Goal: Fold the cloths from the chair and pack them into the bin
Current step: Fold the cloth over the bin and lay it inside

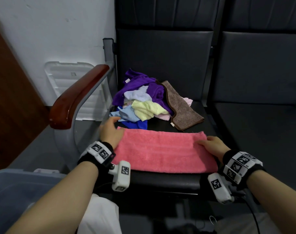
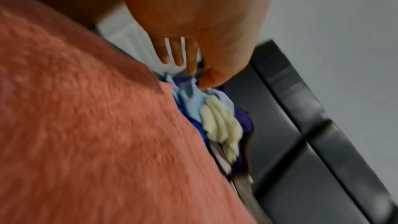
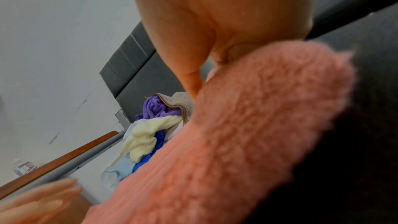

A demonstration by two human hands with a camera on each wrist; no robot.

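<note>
A pink towel lies folded into a long strip across the front of the black chair seat. My left hand is over its left end, fingers straight and spread, their tips near the light blue cloth of the pile. My right hand rests on the towel's right end, thumb stretched out on top; its fingertips are hidden. Behind the towel sits a loose pile of cloths, purple, yellow, blue and white, with a brown towel at its right. The blue-grey bin stands at lower left.
A wooden armrest runs along the seat's left side. A white lid leans on the wall behind it. A second black seat adjoins on the right. A cable hangs from my right wrist.
</note>
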